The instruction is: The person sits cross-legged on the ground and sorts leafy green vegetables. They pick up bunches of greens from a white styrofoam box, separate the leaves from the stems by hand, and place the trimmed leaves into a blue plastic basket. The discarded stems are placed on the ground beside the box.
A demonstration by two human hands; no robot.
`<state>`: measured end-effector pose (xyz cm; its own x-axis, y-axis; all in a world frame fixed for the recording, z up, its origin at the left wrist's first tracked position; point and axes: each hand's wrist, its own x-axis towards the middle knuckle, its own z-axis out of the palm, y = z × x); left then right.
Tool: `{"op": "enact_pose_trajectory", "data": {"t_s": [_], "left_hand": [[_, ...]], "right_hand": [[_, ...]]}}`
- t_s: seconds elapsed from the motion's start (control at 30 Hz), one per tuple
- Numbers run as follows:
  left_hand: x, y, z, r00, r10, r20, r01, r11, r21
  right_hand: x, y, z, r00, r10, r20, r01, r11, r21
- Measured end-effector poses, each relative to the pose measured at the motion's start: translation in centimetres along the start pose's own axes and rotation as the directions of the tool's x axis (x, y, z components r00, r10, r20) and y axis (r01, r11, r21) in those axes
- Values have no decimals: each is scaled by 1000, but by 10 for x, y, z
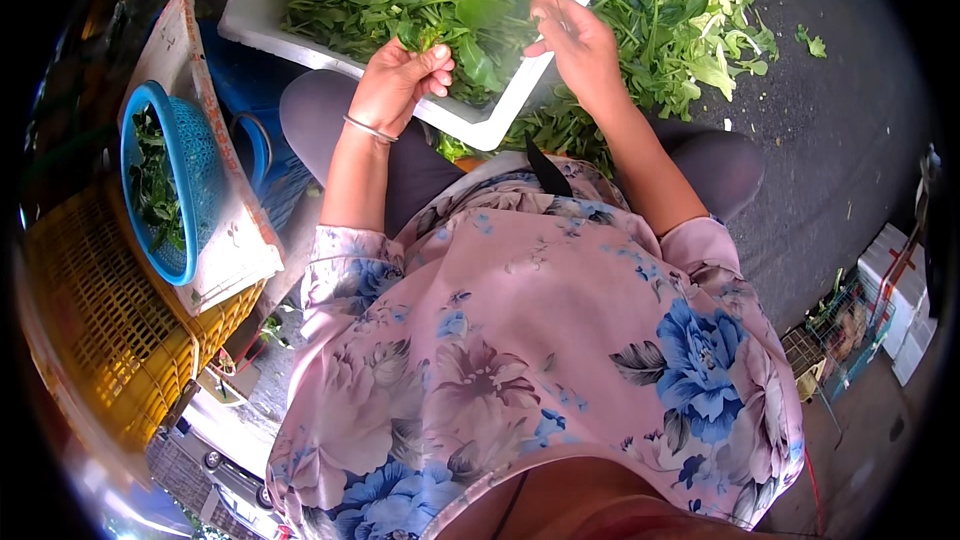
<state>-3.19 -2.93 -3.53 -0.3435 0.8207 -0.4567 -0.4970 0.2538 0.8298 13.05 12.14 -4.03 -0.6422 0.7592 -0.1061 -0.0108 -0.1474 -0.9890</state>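
Observation:
My left hand point(405, 79), with a bangle at its wrist, pinches a leafy green stem point(420, 41) between thumb and fingers. A broad leaf point(478, 64) hangs just right of those fingertips. Opposite it, my right hand point(576, 49) is over the near right rim of a white foam box point(517, 94), its fingers loosely curled. Blur around those fingertips hides whether anything is between them. Leafy greens point(360, 7) fill the box, which rests between my knees. Outside its right wall lies a heap of paler trimmed greens point(667, 22).
A blue plastic colander point(187, 247) with some leaves leans on a white foam slab point(240, 255) at left, above a yellow plastic crate point(105, 300). Loose leaves point(810, 41) lie on the dark ground at right. Farther right are a wire cage point(847, 330) and a white foam box point(889, 277).

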Motion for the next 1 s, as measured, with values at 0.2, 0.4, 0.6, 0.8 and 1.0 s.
{"op": "enact_pose_trajectory", "data": {"t_s": [0.2, 0.4, 0.6, 0.8, 1.0], "left_hand": [[-14, 13, 12, 979, 105, 173, -126, 985, 115], [-1, 4, 6, 988, 145, -53, -152, 976, -159], [2, -26, 47, 960, -35, -279, -91, 901, -423], [19, -12, 92, 979, 194, -67, -185, 696, -694], [31, -11, 114, 986, 69, -150, -142, 823, -550]], "right_hand": [[21, -12, -3, 920, 294, 260, -304, 953, 0], [18, -3, -22, 986, 149, 80, -166, 938, 304], [-2, -8, -25, 995, 96, -37, -72, 906, 417], [-21, -11, -30, 994, 109, 12, -106, 923, 369], [-29, -7, -45, 995, 100, -14, -91, 949, 301]]}}
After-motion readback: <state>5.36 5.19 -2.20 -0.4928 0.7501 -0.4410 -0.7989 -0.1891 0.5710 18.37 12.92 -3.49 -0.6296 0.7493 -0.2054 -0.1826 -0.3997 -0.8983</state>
